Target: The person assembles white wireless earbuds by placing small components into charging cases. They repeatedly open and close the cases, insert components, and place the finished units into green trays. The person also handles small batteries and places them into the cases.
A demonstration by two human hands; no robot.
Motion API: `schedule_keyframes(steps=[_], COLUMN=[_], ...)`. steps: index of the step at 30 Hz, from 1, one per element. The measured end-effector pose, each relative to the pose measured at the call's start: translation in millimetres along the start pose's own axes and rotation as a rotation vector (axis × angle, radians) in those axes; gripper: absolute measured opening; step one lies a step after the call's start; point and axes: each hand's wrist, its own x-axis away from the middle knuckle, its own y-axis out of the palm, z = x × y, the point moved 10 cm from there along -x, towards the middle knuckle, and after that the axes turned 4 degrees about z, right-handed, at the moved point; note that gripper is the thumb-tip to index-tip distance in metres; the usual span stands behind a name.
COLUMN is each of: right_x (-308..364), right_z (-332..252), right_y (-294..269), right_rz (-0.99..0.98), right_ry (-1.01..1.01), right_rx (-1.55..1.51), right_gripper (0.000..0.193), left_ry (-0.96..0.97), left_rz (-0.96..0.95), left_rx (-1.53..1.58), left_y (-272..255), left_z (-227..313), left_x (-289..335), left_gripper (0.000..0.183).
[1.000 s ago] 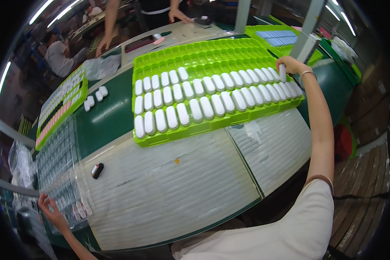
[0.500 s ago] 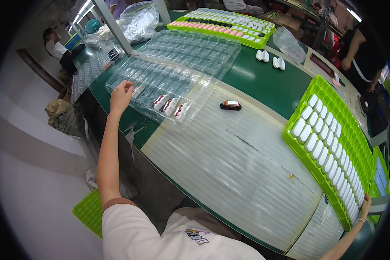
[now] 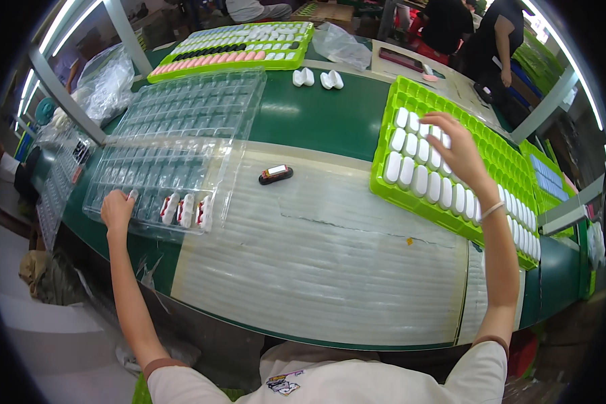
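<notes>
My left hand [image 3: 116,209] rests with curled fingers on the near edge of a clear plastic blister tray [image 3: 151,176] that holds three red-and-white pieces [image 3: 186,209] in its front row. My right hand [image 3: 459,151] reaches over a bright green tray [image 3: 481,128] filled with rows of white oval cases [image 3: 417,172]; its fingers are spread over the cases and I cannot tell if it grips one. A small black and red device [image 3: 276,174] lies on the table between the two trays.
A second clear tray [image 3: 195,101] lies behind the first. Another green tray [image 3: 236,40] with pink, black and white pieces sits at the back, with two white cases [image 3: 316,78] near it. Other people stand at the far right. A metal post [image 3: 67,94] rises at the left.
The view has swung back toward the middle of the table. My left hand has slid along the clear tray's near edge, and my right hand now hovers over the white cases in the green tray.
</notes>
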Motion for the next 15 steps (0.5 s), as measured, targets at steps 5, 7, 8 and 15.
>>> schedule_keyframes(steps=[5,7,8,15], right_x=[-81.5,-119.6,-138.2,-210.0], right_z=[-16.4,14.5,28.0,114.0], right_y=[114.9,149.5,165.6,223.3], right_rz=[-0.115,-0.118,-0.121,-0.219], right_ry=[-0.104,-0.049,-0.030,0.079], right_rx=[0.011,0.116,0.158,0.338], right_gripper=[0.029,0.031,0.032,0.033], left_ry=[-0.055,-0.089,-0.119,-0.236], left_rz=[0.098,0.110,0.108,-0.234], left_rx=[0.264,0.514,0.673,1.704], left_y=[-9.2,-0.6,5.9,-17.9], left_z=[-11.4,-26.0,-39.4,7.0], left_x=[3.8,-2.0,-3.2,42.2], left_gripper=[0.031,0.027,0.025,0.021])
